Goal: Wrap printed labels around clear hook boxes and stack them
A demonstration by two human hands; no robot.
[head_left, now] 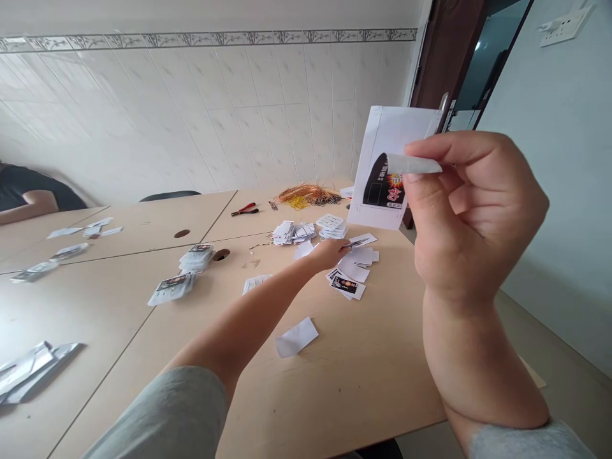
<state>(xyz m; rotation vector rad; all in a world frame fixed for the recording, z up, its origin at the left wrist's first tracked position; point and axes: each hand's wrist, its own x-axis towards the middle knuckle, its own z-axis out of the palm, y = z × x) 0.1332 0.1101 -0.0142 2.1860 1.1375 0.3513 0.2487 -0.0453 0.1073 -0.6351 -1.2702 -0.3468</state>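
The right hand (478, 217) is raised well above the surface, and its thumb and fingers are pinching a white strip (415, 164) against a white card (387, 137). The card is printed with a black panel and a red-and-yellow burst, but its lettering is too small and too covered to read. The hands are well apart. The left hand (327, 253) is reaching low over loose white slips (358, 264) at the far side of the surface (354, 389), though whether it is gripping anything cannot be told. A stack of small cards (291, 233), red-handled pliers (245, 210) and a tangled bundle of wire (308, 194) are lying farther off, while a seated person's arm (26, 207) is resting at the far left.
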